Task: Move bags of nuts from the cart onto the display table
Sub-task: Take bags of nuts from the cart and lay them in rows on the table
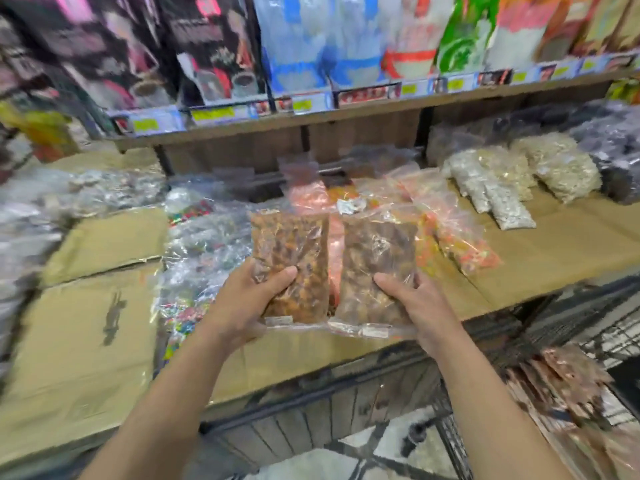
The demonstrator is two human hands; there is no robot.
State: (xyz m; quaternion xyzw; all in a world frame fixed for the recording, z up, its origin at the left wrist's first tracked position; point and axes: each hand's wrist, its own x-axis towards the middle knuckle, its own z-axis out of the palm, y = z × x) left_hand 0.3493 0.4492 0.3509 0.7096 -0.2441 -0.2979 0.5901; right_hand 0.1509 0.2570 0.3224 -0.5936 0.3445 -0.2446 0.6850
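I hold two clear bags of brown nuts side by side above the front part of the display table (540,251). My left hand (249,303) grips the lower end of the left bag of nuts (294,247), thumb on top. My right hand (415,306) grips the lower end of the right bag of nuts (381,251), which looks darker. Both bags point away from me. At the lower right, the wire cart (595,327) holds several more bags of nuts (568,382).
The table is lined with cardboard (86,327). Bags of colourful sweets (197,251) lie left of my hands, orange snack bags (464,237) just behind them, white nut bags (498,199) at the right. A shelf (311,123) of large packets rises behind.
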